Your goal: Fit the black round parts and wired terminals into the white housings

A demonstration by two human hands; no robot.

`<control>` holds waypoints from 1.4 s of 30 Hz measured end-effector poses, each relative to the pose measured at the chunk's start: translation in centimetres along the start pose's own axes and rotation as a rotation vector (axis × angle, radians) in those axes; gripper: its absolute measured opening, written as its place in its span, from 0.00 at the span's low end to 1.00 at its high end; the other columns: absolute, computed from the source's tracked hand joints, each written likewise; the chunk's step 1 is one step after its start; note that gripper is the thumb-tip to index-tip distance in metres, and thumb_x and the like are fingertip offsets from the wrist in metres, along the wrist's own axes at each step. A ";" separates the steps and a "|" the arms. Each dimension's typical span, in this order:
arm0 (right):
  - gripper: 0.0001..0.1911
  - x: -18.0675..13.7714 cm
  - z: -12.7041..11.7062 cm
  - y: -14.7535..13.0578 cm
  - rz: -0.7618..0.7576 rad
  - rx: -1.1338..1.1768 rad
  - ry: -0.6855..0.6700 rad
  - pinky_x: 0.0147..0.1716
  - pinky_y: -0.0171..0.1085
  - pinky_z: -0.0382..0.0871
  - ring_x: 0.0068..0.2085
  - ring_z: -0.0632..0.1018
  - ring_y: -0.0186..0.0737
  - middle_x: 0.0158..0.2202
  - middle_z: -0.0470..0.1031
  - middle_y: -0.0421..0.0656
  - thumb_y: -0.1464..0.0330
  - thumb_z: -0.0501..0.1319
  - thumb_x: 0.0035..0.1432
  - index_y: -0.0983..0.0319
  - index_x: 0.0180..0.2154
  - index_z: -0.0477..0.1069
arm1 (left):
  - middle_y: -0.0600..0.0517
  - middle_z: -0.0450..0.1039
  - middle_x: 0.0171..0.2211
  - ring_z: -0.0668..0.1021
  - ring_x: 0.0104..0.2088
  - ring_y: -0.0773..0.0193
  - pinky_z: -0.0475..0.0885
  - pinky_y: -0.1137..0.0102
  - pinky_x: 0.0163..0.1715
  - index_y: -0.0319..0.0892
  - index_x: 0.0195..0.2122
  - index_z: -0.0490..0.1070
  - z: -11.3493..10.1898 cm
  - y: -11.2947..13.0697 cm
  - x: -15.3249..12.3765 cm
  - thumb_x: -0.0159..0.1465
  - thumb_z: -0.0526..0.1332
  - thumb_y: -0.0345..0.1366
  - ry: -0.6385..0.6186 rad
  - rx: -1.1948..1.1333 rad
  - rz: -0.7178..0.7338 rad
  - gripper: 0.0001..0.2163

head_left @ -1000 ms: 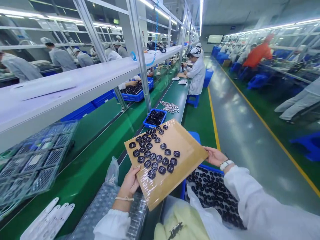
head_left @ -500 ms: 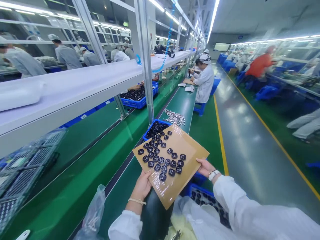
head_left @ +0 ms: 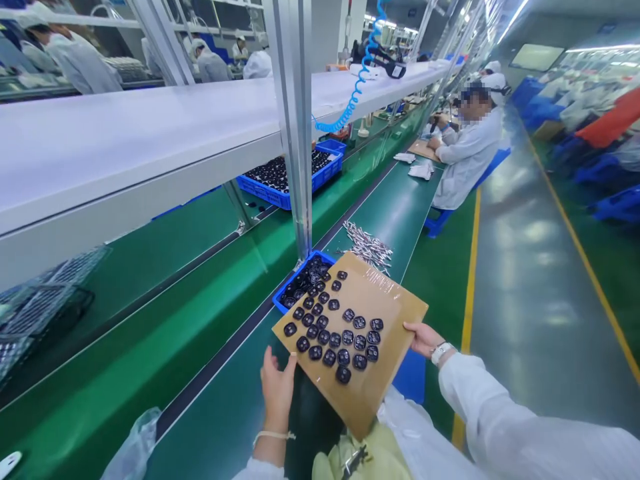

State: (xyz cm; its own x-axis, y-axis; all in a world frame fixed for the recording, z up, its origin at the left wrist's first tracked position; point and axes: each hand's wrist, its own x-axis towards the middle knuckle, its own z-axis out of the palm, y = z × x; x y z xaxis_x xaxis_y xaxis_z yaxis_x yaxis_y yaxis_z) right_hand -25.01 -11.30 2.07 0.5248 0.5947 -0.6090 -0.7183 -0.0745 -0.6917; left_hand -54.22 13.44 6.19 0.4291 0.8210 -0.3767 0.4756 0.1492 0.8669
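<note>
Head view looks down a long factory line at a cardboard sheet held out over a green conveyor belt. The sheet is tilted, and its far corner overlaps a blue crate of black parts. About thirty small black parts lie scattered across it in loose rows under a clear film.

The right hand grips the sheet's right edge, with the fingers reaching in against it; a white watch sits on the wrist and a white sleeve covers the forearm. The left hand stands open with its fingers spread, right at the sheet's lower left edge. It is not closed on the sheet, and whether the fingertips touch that edge is hard to tell. A thin cord circles that wrist.

Below the sheet lies a yellow cloth, and a plastic bag sits on the belt at the left. Beyond the crate, a heap of metal pins lies on the belt. Farther along, a co-worker in a white coat sits on a blue stool, with a second crate of black parts across the belt.
</note>
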 end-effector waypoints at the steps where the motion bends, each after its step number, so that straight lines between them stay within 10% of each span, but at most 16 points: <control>1: 0.16 0.1 -0.1 -0.2 0.005 -0.002 -0.004 0.53 0.50 0.63 0.47 0.75 0.47 0.41 0.76 0.49 0.74 0.57 0.48 0.62 0.42 0.68 | 0.32 0.48 0.61 0.50 0.62 0.42 0.43 0.46 0.57 0.37 0.63 0.44 0.2 0.4 0.3 0.53 0.61 0.47 0.031 0.093 0.078 0.40; 6: 0.18 0.0 -0.5 -0.9 0.022 -0.002 -0.015 0.53 0.50 0.63 0.45 0.76 0.47 0.42 0.76 0.48 0.75 0.59 0.47 0.63 0.43 0.67 | 0.46 0.47 0.64 0.45 0.63 0.43 0.30 0.48 0.57 0.53 0.51 0.67 2.8 1.9 1.4 0.40 0.70 0.37 -0.095 0.458 0.456 0.34; 16: 0.17 -1.2 -1.2 -1.6 0.048 0.019 0.000 0.52 0.51 0.64 0.44 0.76 0.48 0.41 0.77 0.48 0.76 0.58 0.48 0.63 0.42 0.68 | 0.41 0.49 0.62 0.50 0.61 0.40 0.47 0.47 0.55 0.50 0.55 0.64 4.7 3.0 4.2 0.51 0.64 0.43 -0.098 0.770 0.665 0.28; 32: 0.17 -1.8 -3.0 -1.9 0.041 0.031 -0.006 0.53 0.51 0.63 0.46 0.76 0.47 0.42 0.76 0.47 0.76 0.57 0.49 0.63 0.44 0.67 | 0.42 0.52 0.60 0.58 0.59 0.48 0.57 0.50 0.54 0.41 0.55 0.60 6.6 4.7 10.1 0.61 0.56 0.40 0.043 0.703 0.724 0.22; 42: 0.22 -2.1 -3.6 -2.1 0.055 0.056 -0.045 0.56 0.51 0.59 0.51 0.72 0.47 0.50 0.71 0.47 0.76 0.57 0.50 0.62 0.49 0.64 | 0.43 0.51 0.62 0.53 0.60 0.39 0.51 0.40 0.53 0.54 0.57 0.59 8.1 5.1 6.9 0.49 0.63 0.53 0.003 0.778 0.731 0.33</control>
State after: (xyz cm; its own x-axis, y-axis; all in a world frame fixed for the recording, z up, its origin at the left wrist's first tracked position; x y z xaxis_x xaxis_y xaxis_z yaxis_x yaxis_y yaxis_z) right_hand -22.98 -15.26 3.42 0.4641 0.6261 -0.6266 -0.7704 -0.0639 -0.6344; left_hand -42.64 15.43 5.36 0.8073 0.5702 0.1521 0.4634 -0.7721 0.4349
